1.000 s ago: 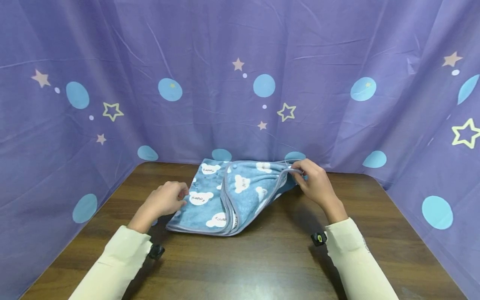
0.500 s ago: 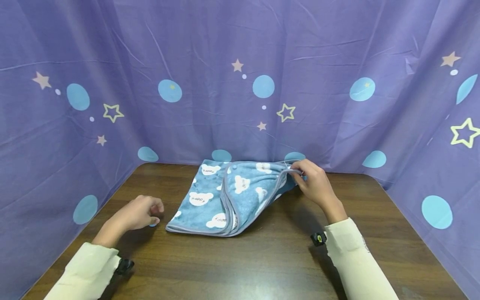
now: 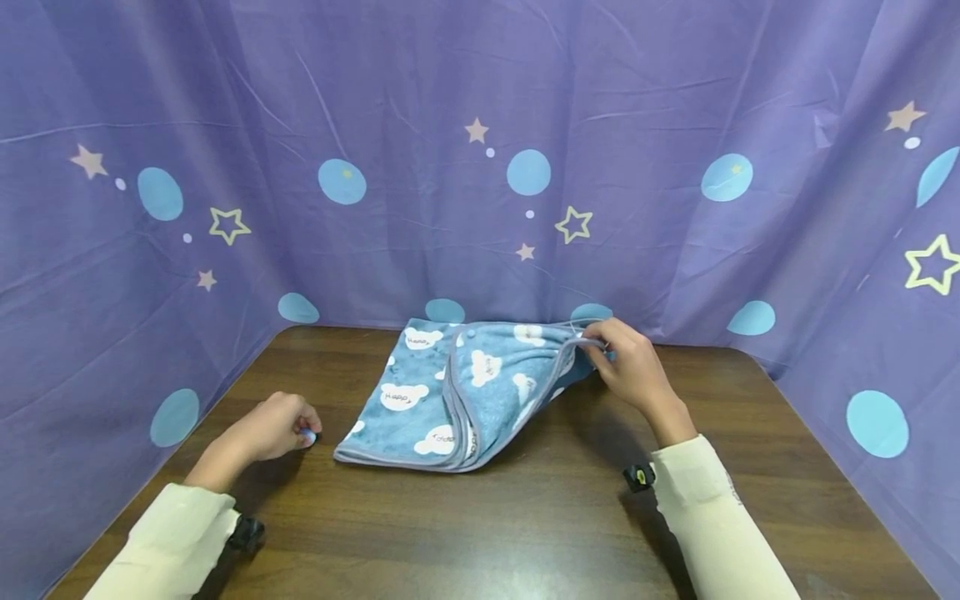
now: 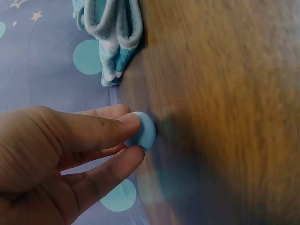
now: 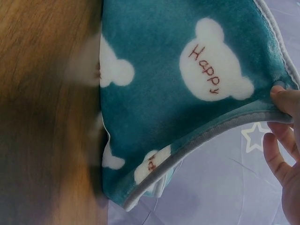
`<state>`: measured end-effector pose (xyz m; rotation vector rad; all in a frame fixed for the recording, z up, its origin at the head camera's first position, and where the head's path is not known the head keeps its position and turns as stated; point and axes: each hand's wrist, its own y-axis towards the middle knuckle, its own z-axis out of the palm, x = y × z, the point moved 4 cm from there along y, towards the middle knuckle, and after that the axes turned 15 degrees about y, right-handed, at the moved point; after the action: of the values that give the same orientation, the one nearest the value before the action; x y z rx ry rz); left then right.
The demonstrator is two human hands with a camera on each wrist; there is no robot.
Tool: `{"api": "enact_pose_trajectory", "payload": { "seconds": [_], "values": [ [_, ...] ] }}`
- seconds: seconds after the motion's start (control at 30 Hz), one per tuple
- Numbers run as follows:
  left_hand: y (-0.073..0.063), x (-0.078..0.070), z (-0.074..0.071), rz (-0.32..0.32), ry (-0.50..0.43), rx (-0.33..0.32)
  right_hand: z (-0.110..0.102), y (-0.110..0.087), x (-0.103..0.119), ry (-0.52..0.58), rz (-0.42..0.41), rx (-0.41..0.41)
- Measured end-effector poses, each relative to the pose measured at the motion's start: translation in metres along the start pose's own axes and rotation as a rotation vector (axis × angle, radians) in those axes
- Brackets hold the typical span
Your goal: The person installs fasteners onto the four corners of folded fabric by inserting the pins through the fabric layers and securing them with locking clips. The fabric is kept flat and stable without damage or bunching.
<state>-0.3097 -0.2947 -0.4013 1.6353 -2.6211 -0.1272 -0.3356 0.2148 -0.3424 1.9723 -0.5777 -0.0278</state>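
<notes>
A teal blanket (image 3: pixel 397 429) with white bear heads, "Happy" lettering and grey piping lies folded in layers at the back of the table. My right hand (image 3: pixel 633 371) pinches its edge at the far right corner and lifts the top layer off the table. In the right wrist view the raised blanket flap (image 5: pixel 154 103) hangs from the thumb and fingers. To the left of the blanket, my left hand (image 3: pixel 272 427) pinches a small, round, light blue disc (image 4: pixel 146 130) between thumb and fingertips, close over the table.
The brown wooden table (image 3: pixel 555 517) reaches back to a purple curtain (image 3: pixel 420 217) with stars and blue dots, which also closes off both sides. Dark wrist cameras sit at both cuffs.
My left hand has moved away from the blanket's left edge, leftward and toward me, and has taken hold of the light blue disc. The right hand keeps its grip on the blanket.
</notes>
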Motion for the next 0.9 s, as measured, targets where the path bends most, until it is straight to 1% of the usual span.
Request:
{"api": "enact_pose_trajectory", "payload": {
  "seconds": [0.1, 0.27, 0.4, 0.5, 0.6, 0.7, 0.8, 0.9],
  "values": [
    [0.002, 0.002, 0.0, -0.017, 0.002, 0.016, 0.0, 0.0, 0.0, 0.003, 0.002, 0.008],
    [0.003, 0.004, 0.003, -0.037, 0.017, 0.037, 0.002, 0.001, 0.001, 0.012, 0.012, 0.015],
    [0.006, 0.008, 0.007, -0.016, 0.052, 0.025, 0.002, 0.001, 0.001, 0.012, 0.008, 0.01],
    [0.009, 0.012, 0.005, -0.005, 0.06, 0.017, 0.002, 0.002, 0.002, 0.011, 0.006, 0.01],
    [0.016, 0.013, -0.001, -0.01, 0.05, -0.005, 0.001, 0.002, 0.003, 0.008, 0.007, 0.012],
    [0.028, 0.012, -0.008, -0.018, 0.025, -0.038, 0.0, 0.001, 0.003, 0.006, 0.002, 0.009],
    [0.042, 0.006, -0.014, -0.026, 0.017, -0.088, -0.001, 0.001, 0.003, 0.005, 0.003, 0.008],
    [0.057, -0.004, -0.019, -0.025, 0.021, -0.169, -0.001, 0.002, 0.003, 0.005, 0.007, 0.012]
  ]
}}
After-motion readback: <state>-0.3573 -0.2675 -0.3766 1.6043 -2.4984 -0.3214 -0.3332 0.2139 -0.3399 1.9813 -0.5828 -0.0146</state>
